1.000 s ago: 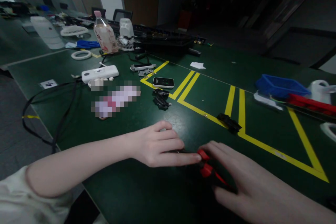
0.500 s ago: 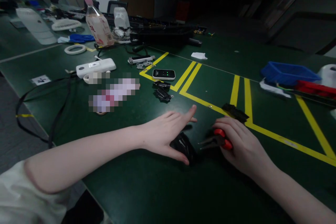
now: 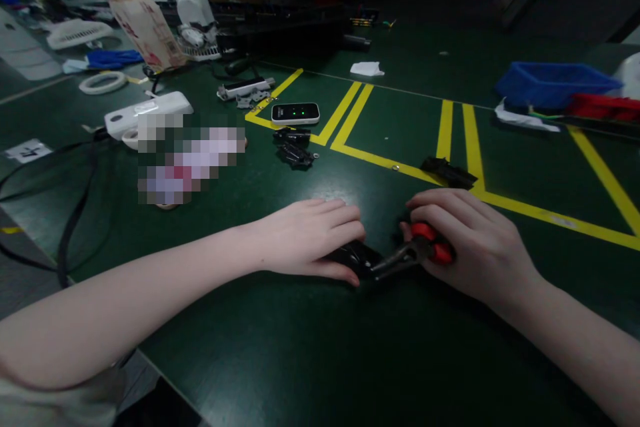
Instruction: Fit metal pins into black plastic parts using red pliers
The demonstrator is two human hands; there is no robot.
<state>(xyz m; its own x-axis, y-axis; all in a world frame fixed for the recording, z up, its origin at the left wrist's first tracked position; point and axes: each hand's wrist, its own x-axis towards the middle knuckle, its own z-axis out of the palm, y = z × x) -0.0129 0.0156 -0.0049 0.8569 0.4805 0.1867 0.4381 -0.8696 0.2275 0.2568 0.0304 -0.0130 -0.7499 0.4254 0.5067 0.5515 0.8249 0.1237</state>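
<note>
My left hand is wrapped over a glossy black part on the dark green table, its thumb along the near side. The palm hides much of that part. In my right hand are pliers with red handles, fingers closed round the grips. The pliers' jaws point left and meet the right end of the black part. Beyond my right hand lies another black piece on a yellow tape line. Several small black pieces lie farther back, left of centre.
A black and white device with green lights sits beyond the small pieces. Left are a blurred-out phone-like object, a white power strip and black cables. A bottle stands behind; a blue tray is at the right.
My left hand has closed from spread fingers onto the black part. The pliers have moved left and now reach that part's end. The view has shifted, moving the background up and left.
</note>
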